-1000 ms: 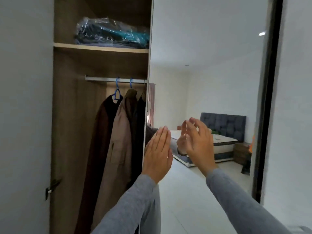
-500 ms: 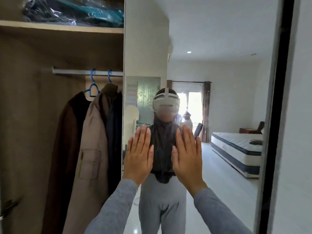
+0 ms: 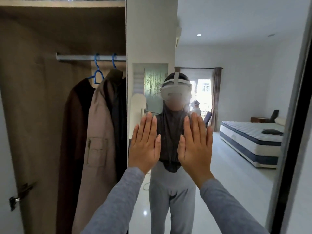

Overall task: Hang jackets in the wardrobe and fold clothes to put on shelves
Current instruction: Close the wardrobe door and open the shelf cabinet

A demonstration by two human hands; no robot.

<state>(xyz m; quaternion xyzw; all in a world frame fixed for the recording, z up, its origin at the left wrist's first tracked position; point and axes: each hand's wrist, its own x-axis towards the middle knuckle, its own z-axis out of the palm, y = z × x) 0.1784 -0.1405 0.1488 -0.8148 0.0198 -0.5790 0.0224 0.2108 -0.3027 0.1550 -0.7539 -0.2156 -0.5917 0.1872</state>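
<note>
The wardrobe stands open on the left, where a metal rail [image 3: 76,57] carries blue hangers [image 3: 97,73]. A dark brown jacket [image 3: 74,125], a beige jacket [image 3: 98,142] and a black one [image 3: 120,115] hang side by side from it. To their right is the mirrored sliding door [image 3: 236,81]. My left hand [image 3: 145,144] and my right hand [image 3: 195,146] lie flat against the mirror, fingers straight and pointing up, holding nothing. The mirror reflects a person in grey clothes.
A wooden shelf [image 3: 62,3] runs above the rail. A metal latch [image 3: 18,196] sticks out at the lower left edge of the wardrobe. The mirror shows a bed [image 3: 249,142] and a window with curtains. A dark door frame [image 3: 293,132] borders the mirror on the right.
The view has swung left and closer to the mirror. My hands went from raised and loosely curled to flat on the glass, and the reflection of the person came into view.
</note>
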